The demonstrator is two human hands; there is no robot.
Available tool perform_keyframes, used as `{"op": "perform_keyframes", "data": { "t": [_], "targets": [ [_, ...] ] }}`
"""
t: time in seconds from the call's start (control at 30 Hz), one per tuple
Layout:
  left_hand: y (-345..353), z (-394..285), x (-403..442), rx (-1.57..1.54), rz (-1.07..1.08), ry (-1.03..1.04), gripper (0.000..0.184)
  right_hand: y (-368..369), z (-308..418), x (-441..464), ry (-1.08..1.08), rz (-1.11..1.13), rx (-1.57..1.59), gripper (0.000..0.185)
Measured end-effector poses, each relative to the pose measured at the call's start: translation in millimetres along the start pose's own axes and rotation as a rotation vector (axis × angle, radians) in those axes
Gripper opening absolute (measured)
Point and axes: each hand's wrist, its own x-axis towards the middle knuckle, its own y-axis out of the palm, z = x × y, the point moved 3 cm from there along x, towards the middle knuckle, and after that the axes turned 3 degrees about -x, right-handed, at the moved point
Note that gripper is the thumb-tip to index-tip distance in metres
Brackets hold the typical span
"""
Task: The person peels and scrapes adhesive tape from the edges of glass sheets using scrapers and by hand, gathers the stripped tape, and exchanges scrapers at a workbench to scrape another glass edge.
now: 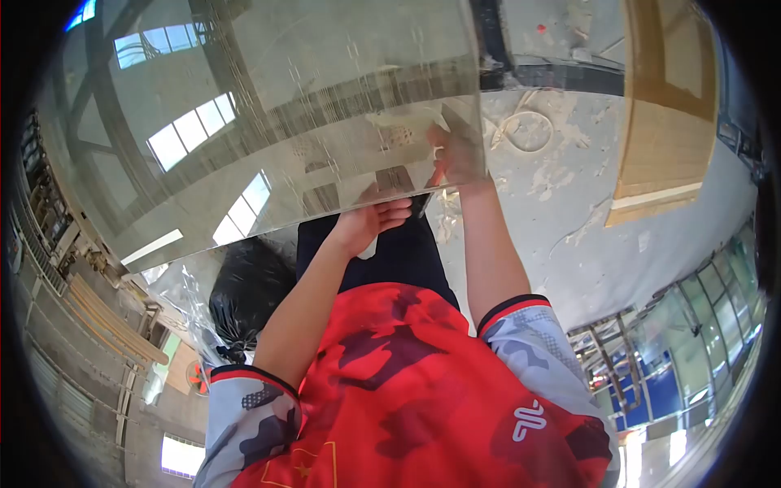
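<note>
A large clear glass sheet (325, 106) with reflections of windows spans the upper left. My left hand (376, 224) is just at its lower edge, fingers stretched out to the right and lying together, with no object seen in them. My right hand (460, 159) is behind the glass near its right corner and shows hazily through it. Its fingers are curled, and what they hold is blurred. A small dark object (420, 205) shows between the two hands, below the glass edge; its kind is unclear.
A black plastic bag (248, 293) sits to the left beside my legs. Cardboard (663, 122) stands at the upper right. A pale loop of strap (525, 132) lies on the scuffed grey surface (561, 244). Glass panels in racks (691, 317) stand at the far right.
</note>
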Motion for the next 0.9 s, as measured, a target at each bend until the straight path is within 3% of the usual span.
{"op": "perform_keyframes", "data": {
  "t": [0.07,0.13,0.17,0.23,0.3,0.4,0.43,0.57,0.6,0.63,0.7,0.73,0.8,0.87,0.9],
  "targets": [
    [41.0,-20.9,8.5,-0.237,0.295,-0.056,0.057,4.4,-7.5,9.3,0.076,0.075,-0.006,0.043],
    [57.0,-33.2,20.8,-0.452,0.354,-0.047,0.058,-1.8,-39.0,23.6,0.125,0.175,0.016,0.042],
    [60.8,-37.1,23.5,-0.644,0.412,-0.037,0.058,17.4,-27.8,4.6,0.308,0.136,0.115,0.036],
    [60.6,-42.6,30.8,-0.731,0.399,0.018,0.056,28.6,-36.2,4.2,0.496,0.102,0.193,0.032],
    [51.2,-43.8,40.7,-0.816,0.391,0.067,0.054,-2.2,-82.5,28.2,0.394,0.037,-0.005,0.029],
    [19.3,-35.0,59.9,-0.730,0.494,0.298,0.030,-42.2,-123.4,43.7,0.238,-0.039,-0.301,0.030],
    [5.2,-33.5,65.9,-0.692,0.523,0.383,0.023,-54.0,-120.8,33.5,0.290,-0.151,-0.258,0.029],
    [-38.3,-39.0,62.1,-0.748,0.524,0.490,0.025,-144.1,-67.9,-31.1,0.264,-0.400,-0.111,0.018],
    [-48.2,-41.0,60.1,-0.769,0.521,0.511,0.025,-175.3,-51.4,-50.1,0.224,-0.516,-0.159,0.015],
    [-60.0,-43.9,59.4,-0.784,0.522,0.525,0.026,-204.4,-33.4,-67.7,0.174,-0.725,-0.308,0.024],
    [-84.7,-53.1,62.2,-0.814,0.533,0.564,0.027,-165.2,33.6,-110.7,-0.086,-0.968,-0.496,0.028],
    [-100.0,-58.1,64.4,-0.828,0.540,0.589,0.028,-181.0,54.9,-121.6,-0.174,-1.110,-0.553,0.033],
    [-132.9,-64.1,67.5,-0.846,0.535,0.637,0.029,-96.6,110.7,-142.3,-0.432,-1.154,-0.785,0.036],
    [-169.5,-67.4,63.6,-0.855,0.517,0.680,0.030,-11.8,143.2,-135.8,-0.598,-1.066,-1.119,0.036],
    [-188.5,-67.1,61.1,-0.847,0.504,0.699,0.031,44.2,152.2,-127.1,-0.778,-0.918,-1.283,0.034]
  ]
}}
